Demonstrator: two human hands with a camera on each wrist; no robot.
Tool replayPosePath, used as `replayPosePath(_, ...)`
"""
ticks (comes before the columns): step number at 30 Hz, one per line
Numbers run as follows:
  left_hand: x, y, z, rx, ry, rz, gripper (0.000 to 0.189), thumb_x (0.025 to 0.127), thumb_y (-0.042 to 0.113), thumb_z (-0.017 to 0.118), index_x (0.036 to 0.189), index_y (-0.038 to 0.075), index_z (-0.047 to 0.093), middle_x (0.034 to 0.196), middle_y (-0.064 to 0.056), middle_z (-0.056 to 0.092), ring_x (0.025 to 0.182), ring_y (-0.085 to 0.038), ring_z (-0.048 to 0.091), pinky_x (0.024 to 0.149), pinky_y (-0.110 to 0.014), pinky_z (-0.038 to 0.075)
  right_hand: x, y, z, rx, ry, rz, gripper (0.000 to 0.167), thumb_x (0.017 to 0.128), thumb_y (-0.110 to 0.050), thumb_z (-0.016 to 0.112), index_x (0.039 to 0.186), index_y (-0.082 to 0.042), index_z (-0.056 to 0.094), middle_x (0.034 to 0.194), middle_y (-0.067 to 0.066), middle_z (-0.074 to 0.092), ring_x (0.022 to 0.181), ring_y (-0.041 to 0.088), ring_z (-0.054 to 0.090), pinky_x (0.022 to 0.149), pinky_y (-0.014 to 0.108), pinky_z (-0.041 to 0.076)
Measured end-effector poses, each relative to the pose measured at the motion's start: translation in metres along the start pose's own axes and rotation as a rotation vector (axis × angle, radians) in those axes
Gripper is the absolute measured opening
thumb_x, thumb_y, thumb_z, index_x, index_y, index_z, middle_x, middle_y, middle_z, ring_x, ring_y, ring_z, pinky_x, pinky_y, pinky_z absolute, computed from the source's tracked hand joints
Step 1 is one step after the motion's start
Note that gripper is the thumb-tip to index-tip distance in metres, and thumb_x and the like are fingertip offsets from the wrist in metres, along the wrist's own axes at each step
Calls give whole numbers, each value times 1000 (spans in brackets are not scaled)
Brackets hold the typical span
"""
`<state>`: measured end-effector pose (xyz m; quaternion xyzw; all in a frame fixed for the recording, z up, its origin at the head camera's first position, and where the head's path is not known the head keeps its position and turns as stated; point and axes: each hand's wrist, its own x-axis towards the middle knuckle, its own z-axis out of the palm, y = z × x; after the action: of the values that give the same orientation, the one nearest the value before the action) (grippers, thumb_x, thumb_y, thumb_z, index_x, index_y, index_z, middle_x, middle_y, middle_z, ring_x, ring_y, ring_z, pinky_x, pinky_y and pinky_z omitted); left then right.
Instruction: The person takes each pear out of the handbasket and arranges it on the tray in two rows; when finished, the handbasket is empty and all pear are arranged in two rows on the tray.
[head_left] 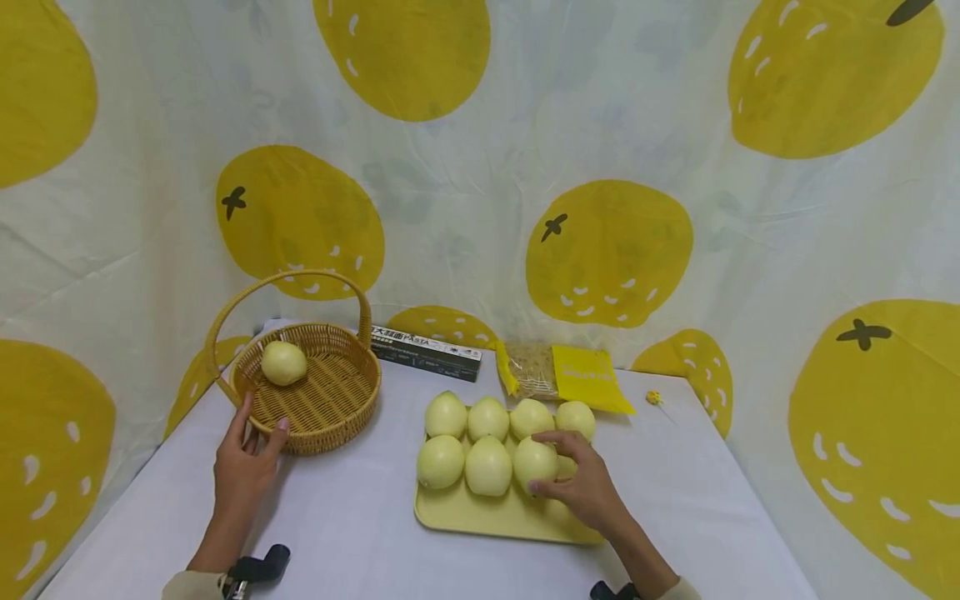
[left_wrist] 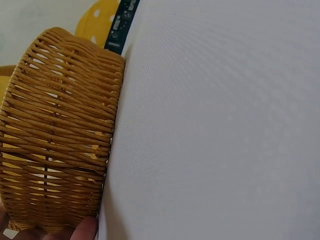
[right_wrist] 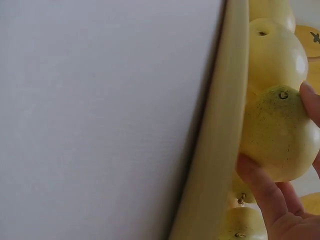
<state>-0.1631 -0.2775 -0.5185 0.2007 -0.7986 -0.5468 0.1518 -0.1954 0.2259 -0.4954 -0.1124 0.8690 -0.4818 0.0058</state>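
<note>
A round wicker basket (head_left: 337, 433) with a tall arched handle stands at the left, one pale yellow pear (head_left: 284, 363) inside it. My left hand (head_left: 246, 467) holds the basket's near left side, its fingers on the woven wall; the left wrist view shows only the fingertips (left_wrist: 85, 229) low against the weave. At the right, a yellow tray (head_left: 487, 517) bears two rows of pale pears. My right hand (head_left: 585, 483) grips a front-row pear (head_left: 534, 463) between thumb and fingers. The right wrist view shows this pear (right_wrist: 280, 132) beside the tray rim, speckled round its stem.
Behind the tray lie a dark pasta box (head_left: 427, 358) and a yellow packet (head_left: 592, 377) with a see-through part. A small yellow flower-like item (head_left: 654, 397) lies at the right. A fruit-print curtain (head_left: 450, 208) hangs behind the white-covered table (head_left: 360, 525).
</note>
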Motion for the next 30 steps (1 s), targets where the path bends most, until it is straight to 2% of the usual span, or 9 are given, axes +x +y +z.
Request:
replayPosePath(7, 0, 0, 0, -9, -3, -17, 85, 104, 55, 61, 171, 42, 9, 180, 1, 2, 162, -44, 24, 125, -60, 35, 0, -1, 1, -74, -1, -36, 77, 74, -26, 99, 143, -29, 67, 132, 11, 58, 126, 33, 60, 84, 23, 65)
replayPosePath(10, 0, 1, 0, -16, 2, -16, 85, 105, 53, 62, 171, 42, 10, 179, 3, 3, 162, -42, 23, 127, -59, 35, -1, -6, -2, -111, 16, -41, 82, 73, -30, 100, 147, -30, 65, 132, 12, 58, 127, 36, 60, 84, 31, 69)
replayPosePath(13, 0, 2, 1, -14, 4, -22, 84, 105, 50, 62, 170, 43, 10, 179, 3, 4, 162, -42, 23, 127, -59, 35, -1, -14, -7, -152, 51, -53, 83, 72, -33, 99, 147, -30, 65, 136, 13, 58, 129, 39, 59, 91, 43, 69)
replayPosePath(16, 1, 3, 1, -16, -1, -30, 84, 106, 50, 62, 170, 44, 8, 180, 3, 2, 162, -43, 22, 127, -60, 34, 1, -24, -8, -207, 101, -123, 81, 73, -36, 98, 146, -30, 65, 138, 13, 59, 130, 40, 60, 95, 52, 68)
replayPosePath(18, 1, 3, 1, -20, -3, -33, 84, 106, 50, 62, 170, 44, 8, 179, 3, 1, 163, -43, 21, 127, -60, 35, 5, -35, -6, -206, 122, -179, 78, 75, -34, 98, 145, -31, 65, 137, 10, 60, 131, 39, 61, 97, 53, 67)
replayPosePath(24, -1, 3, 0, -17, -4, -31, 85, 106, 50, 62, 170, 43, 8, 179, 3, 0, 163, -42, 20, 127, -58, 34, 22, -73, 10, -67, 103, -299, 73, 79, -29, 96, 144, -32, 64, 143, 1, 59, 138, 33, 58, 101, 54, 64)
replayPosePath(30, 0, 2, 1, -11, 6, -11, 85, 105, 50, 63, 171, 42, 9, 179, 4, 2, 164, -38, 19, 128, -58, 33, 47, -110, 39, 20, 49, -388, 71, 81, -24, 95, 146, -28, 65, 146, 1, 60, 142, 29, 56, 104, 50, 64)
